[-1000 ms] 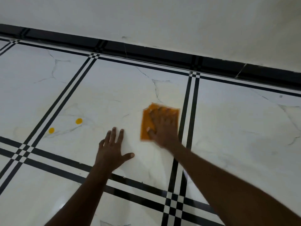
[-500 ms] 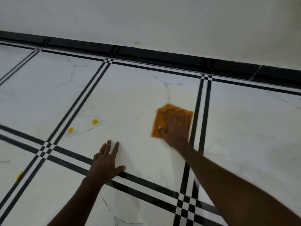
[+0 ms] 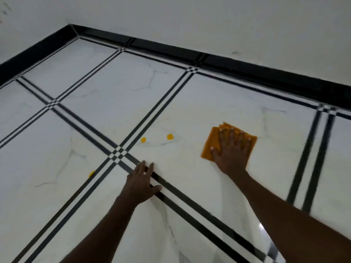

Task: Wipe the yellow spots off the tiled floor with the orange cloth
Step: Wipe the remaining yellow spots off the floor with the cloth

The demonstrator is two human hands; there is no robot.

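Your right hand (image 3: 232, 149) lies flat with its fingers spread and straight, pressing the square orange cloth (image 3: 209, 147) against the glossy white marble-look tiled floor (image 3: 190, 118). The cloth lies spread on a large tile, its far and left edges showing past your fingertips, while your palm covers its near right part. Your left hand (image 3: 141, 182) is also flat and holds nothing; its fingers are extended and rest on the floor across a double black stripe (image 3: 182, 194) that runs diagonally between tiles.

Two round yellow spots (image 3: 170, 137) sit on the same tile as the cloth, to the left of it and well apart from it; the smaller one (image 3: 143, 139) lies beside the black stripes at the tile's left edge. A third yellow spot (image 3: 92, 173) lies on the neighbouring tile to the left of your left hand, touching a black stripe and partly blurred.

A black skirting strip (image 3: 247, 71) runs along the base of the plain white wall (image 3: 190, 21) beyond the tiles and turns a corner at upper left.
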